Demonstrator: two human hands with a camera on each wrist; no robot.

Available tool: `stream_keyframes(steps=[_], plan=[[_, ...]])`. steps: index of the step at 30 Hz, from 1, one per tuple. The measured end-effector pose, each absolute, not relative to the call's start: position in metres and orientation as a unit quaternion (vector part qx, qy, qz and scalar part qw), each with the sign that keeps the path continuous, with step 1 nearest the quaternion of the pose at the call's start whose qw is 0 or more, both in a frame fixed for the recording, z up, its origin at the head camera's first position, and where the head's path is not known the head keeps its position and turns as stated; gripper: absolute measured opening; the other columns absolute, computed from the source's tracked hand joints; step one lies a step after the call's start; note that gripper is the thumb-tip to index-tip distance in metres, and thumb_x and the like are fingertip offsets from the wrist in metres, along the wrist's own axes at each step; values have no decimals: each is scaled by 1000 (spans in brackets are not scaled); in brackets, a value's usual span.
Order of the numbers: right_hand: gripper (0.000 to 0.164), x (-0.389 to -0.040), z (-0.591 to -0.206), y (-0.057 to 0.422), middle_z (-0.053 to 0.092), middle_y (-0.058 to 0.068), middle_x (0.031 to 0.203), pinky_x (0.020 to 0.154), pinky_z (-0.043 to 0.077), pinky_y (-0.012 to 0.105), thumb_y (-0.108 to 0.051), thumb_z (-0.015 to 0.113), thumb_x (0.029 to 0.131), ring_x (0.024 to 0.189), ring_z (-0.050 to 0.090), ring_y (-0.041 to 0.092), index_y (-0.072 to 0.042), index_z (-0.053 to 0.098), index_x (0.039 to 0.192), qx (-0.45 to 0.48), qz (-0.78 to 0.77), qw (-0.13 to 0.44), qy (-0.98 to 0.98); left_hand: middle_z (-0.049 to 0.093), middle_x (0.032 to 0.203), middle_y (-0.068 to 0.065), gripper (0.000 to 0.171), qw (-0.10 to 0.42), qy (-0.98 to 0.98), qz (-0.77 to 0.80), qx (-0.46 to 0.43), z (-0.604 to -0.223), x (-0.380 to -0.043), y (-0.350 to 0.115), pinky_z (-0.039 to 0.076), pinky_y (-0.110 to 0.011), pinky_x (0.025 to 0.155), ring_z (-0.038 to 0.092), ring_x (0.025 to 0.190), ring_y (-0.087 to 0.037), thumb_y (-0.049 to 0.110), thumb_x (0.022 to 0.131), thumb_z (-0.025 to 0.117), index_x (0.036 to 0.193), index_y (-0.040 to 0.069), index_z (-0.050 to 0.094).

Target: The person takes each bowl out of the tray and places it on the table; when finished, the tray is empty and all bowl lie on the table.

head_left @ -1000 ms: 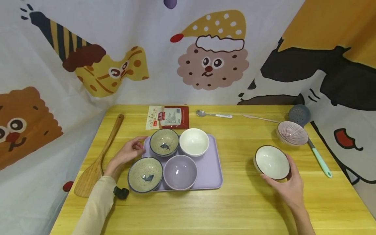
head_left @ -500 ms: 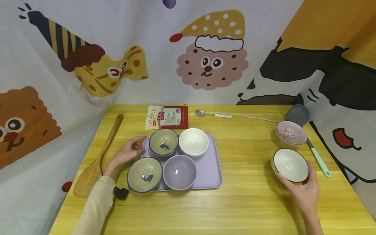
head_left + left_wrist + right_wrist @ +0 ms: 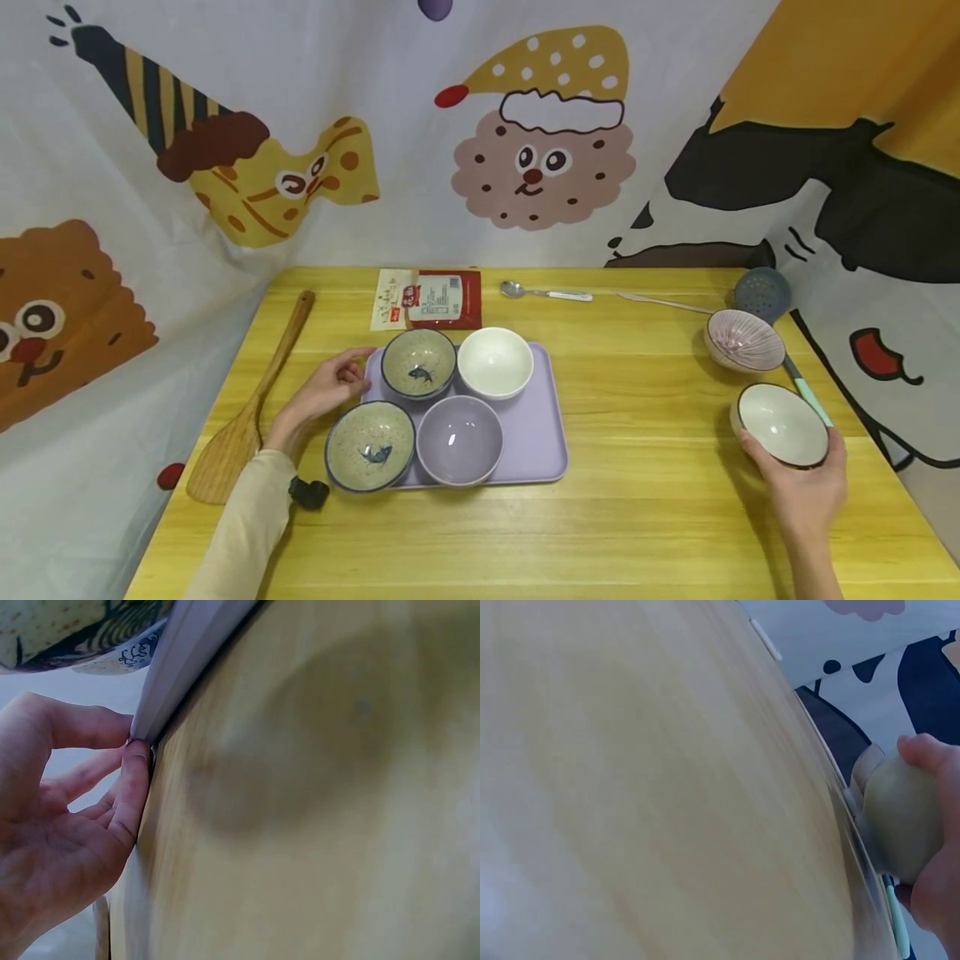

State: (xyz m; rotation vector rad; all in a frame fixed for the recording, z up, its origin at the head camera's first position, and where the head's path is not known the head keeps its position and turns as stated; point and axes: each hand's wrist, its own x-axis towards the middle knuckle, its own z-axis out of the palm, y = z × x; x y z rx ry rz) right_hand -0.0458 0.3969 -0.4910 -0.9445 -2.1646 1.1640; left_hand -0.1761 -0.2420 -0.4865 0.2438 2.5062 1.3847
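My right hand grips a white bowl with a dark rim, thumb on its near left side and fingers on its right. In the right wrist view the bowl's pale outside shows against the palm. At the left edge of the purple tray, my left hand pinches the rim; the left wrist view has thumb and finger meeting on that edge. On the tray stand two speckled fish bowls, a white bowl and a purple bowl.
Beyond the held bowl sits a pink-streaked bowl, near a skimmer with a mint handle. A wooden spatula lies left of the left arm. Along the back are a red packet, a spoon and a thin knife-like utensil.
My right hand has carried the dark-rimmed white bowl to the right and slightly nearer the front, ending just before the pink-streaked bowl. The left hand and the tray have stayed put.
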Motion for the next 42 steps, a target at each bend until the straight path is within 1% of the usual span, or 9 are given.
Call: stream_keyframes(steps=[10, 16, 19, 23, 26, 32, 36, 39, 42], plan=[[106, -52, -484, 412, 27, 10, 166, 126, 22, 43, -40, 84, 78, 152, 28, 27, -25, 21, 162, -405, 421, 192, -788, 59, 102, -17, 63, 130, 866, 474, 87, -488, -176, -240, 50, -23, 72, 56, 84, -16, 1, 90, 65, 149, 0, 45], [112, -53, -477, 412, 17, 22, 166, 124, 20, 57, -40, 80, 81, 152, 21, 42, -11, 10, 163, -372, 396, 157, -825, 59, 102, -17, 62, 129, 867, 475, 84, -486, -174, -240, 50, -23, 72, 55, 85, -16, 2, 90, 65, 149, 0, 45], [117, -51, -471, 411, 9, 25, 165, 123, 16, 62, -38, 81, 81, 152, 15, 45, -9, 2, 162, -352, 387, 152, -839, 59, 103, -17, 61, 128, 867, 474, 83, -486, -174, -240, 50, -23, 72, 55, 85, -16, 2, 90, 64, 149, 1, 46], [122, -51, -457, 407, 3, 21, 167, 125, 10, 59, -35, 82, 79, 154, 8, 41, -13, -4, 163, -323, 380, 175, -849, 60, 104, -18, 63, 128, 864, 480, 84, -485, -173, -240, 49, -23, 72, 55, 86, -19, 0, 90, 64, 149, 1, 45], [120, -56, -443, 399, 4, 16, 169, 126, 8, 56, -35, 82, 80, 156, 7, 36, -16, -1, 164, -303, 380, 197, -852, 60, 104, -19, 64, 127, 861, 485, 86, -483, -173, -240, 50, -23, 72, 56, 87, -21, 0, 89, 65, 149, -1, 44], [111, -75, -418, 376, 7, 6, 171, 126, 9, 56, -39, 78, 83, 157, 9, 29, -22, 4, 164, -266, 391, 199, -859, 60, 103, -19, 64, 126, 860, 488, 87, -483, -172, -240, 50, -22, 72, 56, 87, -21, -1, 89, 65, 149, -2, 44], [105, -91, -413, 356, 16, 5, 170, 127, 14, 49, -33, 78, 84, 156, 17, 26, -22, 12, 164, -204, 411, 209, -864, 60, 103, -22, 62, 125, 862, 484, 85, -479, -172, -238, 49, -22, 71, 56, 87, -23, -3, 90, 63, 148, -5, 43], [104, -103, -413, 342, 17, 5, 169, 127, 16, 43, -27, 80, 84, 156, 19, 26, -21, 14, 164, -157, 432, 206, -864, 59, 103, -23, 61, 126, 863, 483, 81, -478, -172, -237, 49, -22, 72, 56, 87, -23, -3, 90, 62, 148, -5, 43], [104, -115, -414, 326, 17, 7, 169, 127, 17, 43, -23, 81, 84, 156, 19, 28, -17, 15, 163, -110, 446, 191, -867, 60, 104, -21, 62, 125, 862, 485, 80, -482, -173, -239, 49, -22, 72, 56, 87, -21, -1, 90, 64, 149, -2, 44]])
